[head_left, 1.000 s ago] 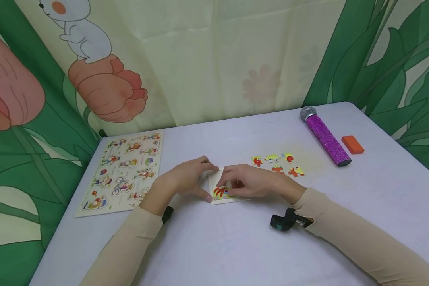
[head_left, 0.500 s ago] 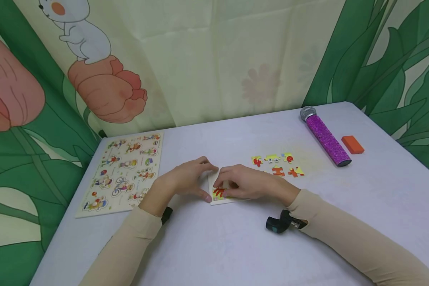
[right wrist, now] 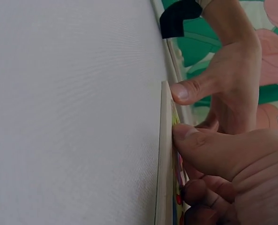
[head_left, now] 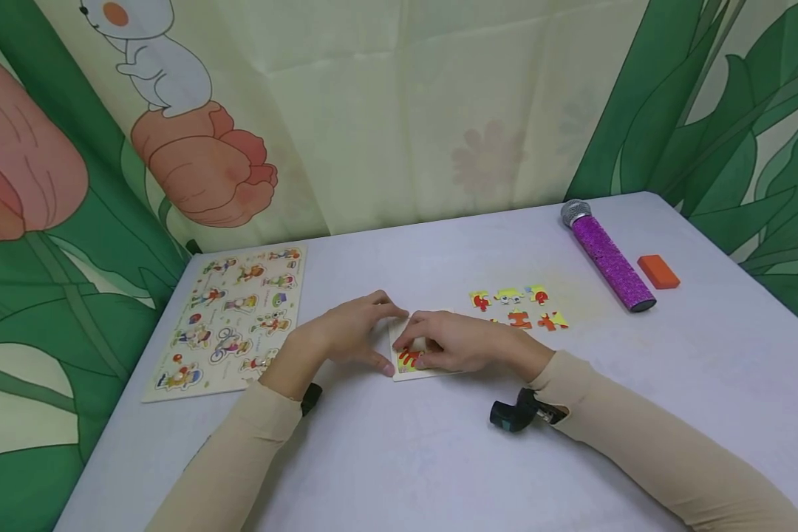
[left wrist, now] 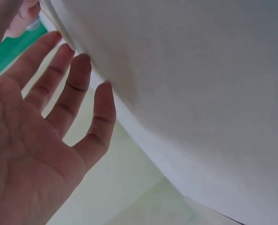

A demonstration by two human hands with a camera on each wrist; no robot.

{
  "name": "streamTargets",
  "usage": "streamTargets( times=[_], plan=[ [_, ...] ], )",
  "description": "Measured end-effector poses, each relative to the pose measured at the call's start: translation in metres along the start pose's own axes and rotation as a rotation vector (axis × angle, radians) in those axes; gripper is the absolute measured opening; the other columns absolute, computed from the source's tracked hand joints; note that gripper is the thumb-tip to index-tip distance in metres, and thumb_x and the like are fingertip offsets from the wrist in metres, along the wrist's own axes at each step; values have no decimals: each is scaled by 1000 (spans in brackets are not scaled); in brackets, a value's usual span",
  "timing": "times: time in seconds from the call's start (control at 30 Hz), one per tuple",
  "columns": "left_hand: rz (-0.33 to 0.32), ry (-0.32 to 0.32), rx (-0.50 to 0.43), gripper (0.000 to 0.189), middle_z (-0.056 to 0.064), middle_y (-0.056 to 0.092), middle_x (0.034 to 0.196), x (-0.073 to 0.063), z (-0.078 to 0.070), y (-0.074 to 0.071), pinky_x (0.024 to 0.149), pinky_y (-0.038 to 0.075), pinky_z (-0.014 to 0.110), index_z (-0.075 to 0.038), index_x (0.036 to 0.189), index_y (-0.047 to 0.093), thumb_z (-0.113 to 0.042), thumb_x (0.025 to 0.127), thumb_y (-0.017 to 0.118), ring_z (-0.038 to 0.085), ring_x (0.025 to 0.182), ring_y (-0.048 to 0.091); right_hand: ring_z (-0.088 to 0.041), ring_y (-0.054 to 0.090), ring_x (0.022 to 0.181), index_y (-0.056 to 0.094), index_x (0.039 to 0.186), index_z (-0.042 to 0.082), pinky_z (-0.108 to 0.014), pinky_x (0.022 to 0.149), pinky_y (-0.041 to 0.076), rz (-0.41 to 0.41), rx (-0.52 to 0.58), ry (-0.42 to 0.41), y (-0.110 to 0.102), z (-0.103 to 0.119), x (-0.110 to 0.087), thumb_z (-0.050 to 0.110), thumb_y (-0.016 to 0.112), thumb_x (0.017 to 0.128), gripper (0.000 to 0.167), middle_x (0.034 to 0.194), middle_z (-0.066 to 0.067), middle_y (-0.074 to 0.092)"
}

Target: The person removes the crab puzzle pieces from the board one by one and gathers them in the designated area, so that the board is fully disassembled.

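Observation:
A small jigsaw puzzle board [head_left: 427, 374] with a pale frame lies flat at mid-table, red and yellow pieces [head_left: 408, 360] showing in its near left part. Beside its left edge is my left hand [head_left: 349, 330], thumb at the near corner and fingers toward the far corner. The left wrist view shows that hand [left wrist: 50, 122] with its fingers spread and slightly bent. Over the board my right hand [head_left: 462, 340] has curled fingers and pinches a puzzle piece, mostly hidden beneath them. In the right wrist view the right thumb [right wrist: 200, 143] touches the coloured surface inside the frame [right wrist: 165, 154].
Several loose jigsaw pieces [head_left: 519, 319] lie behind and right of the board. A large picture board [head_left: 233, 325] with cartoon figures is at the left. A purple glittery microphone [head_left: 612, 258] and an orange block [head_left: 658, 272] stay at the right. A printed curtain [head_left: 372, 133] hangs behind the table.
My right hand and wrist have shifted slightly left over the puzzle board. The left hand stays at the board's left edge, and the loose pieces have not moved.

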State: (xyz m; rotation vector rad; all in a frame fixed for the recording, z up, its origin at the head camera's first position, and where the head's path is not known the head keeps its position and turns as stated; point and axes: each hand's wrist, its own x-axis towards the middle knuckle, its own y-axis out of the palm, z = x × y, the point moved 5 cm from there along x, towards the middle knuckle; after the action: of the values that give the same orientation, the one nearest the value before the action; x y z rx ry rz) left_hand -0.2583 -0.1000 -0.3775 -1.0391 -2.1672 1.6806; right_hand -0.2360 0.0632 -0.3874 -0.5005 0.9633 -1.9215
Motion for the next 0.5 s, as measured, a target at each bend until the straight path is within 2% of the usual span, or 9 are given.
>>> streamTargets(
  times=[0.17,0.5],
  plan=[
    [13,8,-9,89,-5,46,143,0,2,1,115,40,37,-25,150,53,-48,73,92,17,135,49,-7,51,71,69,129,19,-25,73,46,21,50,48,1,-6,0,15,68,99,30,124,5,59],
    [13,16,-28,89,-4,47,141,-1,2,-1,114,41,37,-23,150,53,-45,73,92,18,133,50,-9,50,70,67,125,16,-23,69,44,34,88,48,-1,-2,0,12,71,96,29,123,0,56]
  ],
)
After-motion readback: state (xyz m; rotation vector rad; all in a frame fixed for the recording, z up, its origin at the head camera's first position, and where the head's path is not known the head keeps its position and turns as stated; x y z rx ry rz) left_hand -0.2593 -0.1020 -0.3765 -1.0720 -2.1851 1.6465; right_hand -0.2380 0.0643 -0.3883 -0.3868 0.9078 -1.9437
